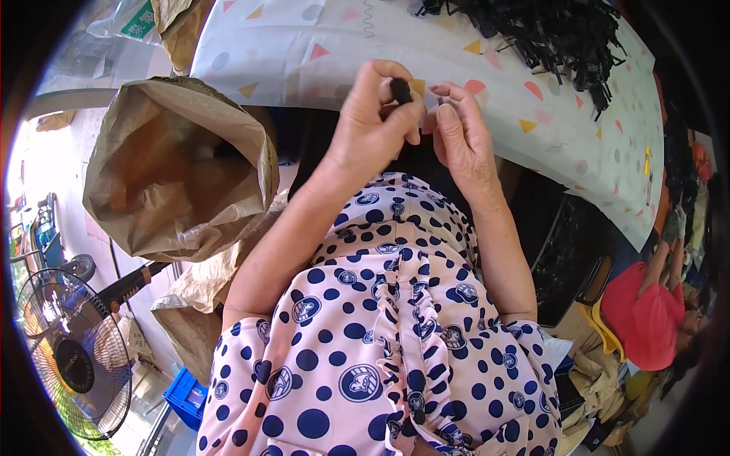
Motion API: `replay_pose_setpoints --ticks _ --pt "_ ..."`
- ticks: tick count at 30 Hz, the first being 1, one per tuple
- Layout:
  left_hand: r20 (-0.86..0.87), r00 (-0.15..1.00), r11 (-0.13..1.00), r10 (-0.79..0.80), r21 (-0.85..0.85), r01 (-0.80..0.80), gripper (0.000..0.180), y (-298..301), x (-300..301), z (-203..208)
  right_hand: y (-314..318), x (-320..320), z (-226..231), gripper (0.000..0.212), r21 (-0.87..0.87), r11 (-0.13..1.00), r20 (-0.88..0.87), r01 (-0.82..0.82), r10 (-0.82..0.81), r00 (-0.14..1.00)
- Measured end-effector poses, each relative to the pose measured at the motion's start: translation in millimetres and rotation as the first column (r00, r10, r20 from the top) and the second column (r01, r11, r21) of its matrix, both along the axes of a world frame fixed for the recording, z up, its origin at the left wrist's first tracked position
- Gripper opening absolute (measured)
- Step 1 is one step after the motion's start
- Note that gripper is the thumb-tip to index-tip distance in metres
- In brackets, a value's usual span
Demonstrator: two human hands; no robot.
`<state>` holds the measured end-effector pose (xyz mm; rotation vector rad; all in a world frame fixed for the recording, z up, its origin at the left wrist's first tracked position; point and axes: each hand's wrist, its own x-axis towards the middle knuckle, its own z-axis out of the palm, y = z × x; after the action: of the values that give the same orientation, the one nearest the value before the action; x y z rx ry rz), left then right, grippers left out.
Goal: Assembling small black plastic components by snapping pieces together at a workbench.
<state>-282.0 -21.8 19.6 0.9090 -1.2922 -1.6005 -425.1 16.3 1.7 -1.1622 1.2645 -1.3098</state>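
My left hand (pixel 374 115) is closed, with a small dark fuzzy-looking black piece (pixel 400 91) pinched between thumb and fingers. Close beside it, my right hand (pixel 462 135) has its fingers loosely bent, thumb and forefinger apart, and nothing visible in them. Both hands are above my lap, at the near edge of a table covered with a patterned white cloth (pixel 296 57). A tangled pile of thin black strips (pixel 544 34) lies on the far right of the cloth. The black piece's exact kind is too small to make out.
A large open brown paper-like sack (pixel 255 144) stands at my left, with some brownish contents. Beyond it is a black standing fan (pixel 76 365) and a blue crate (pixel 186 397). At the right, a person in a red top (pixel 639 319) sits near scattered brown wrapping (pixel 601 380).
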Motion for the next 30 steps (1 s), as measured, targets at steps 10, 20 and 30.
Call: replay_pose_setpoints --ticks 10,20,30 --pt "-0.467 0.884 0.878 0.025 0.433 0.204 0.033 1.9 28.3 -4.8 -6.7 -4.5 8.8 0.015 0.086 0.979 0.204 -0.184 0.163 0.965" --pt "-0.459 0.874 0.863 -0.159 0.367 0.349 0.034 8.2 27.4 -1.5 -15.5 -8.9 13.1 0.031 0.213 0.911 0.39 -0.352 0.251 0.886" --pt "0.203 0.973 0.986 -0.107 -0.108 0.13 0.033 14.8 10.0 -4.4 1.2 -2.8 4.7 0.04 0.144 0.986 0.037 -0.08 0.075 0.996"
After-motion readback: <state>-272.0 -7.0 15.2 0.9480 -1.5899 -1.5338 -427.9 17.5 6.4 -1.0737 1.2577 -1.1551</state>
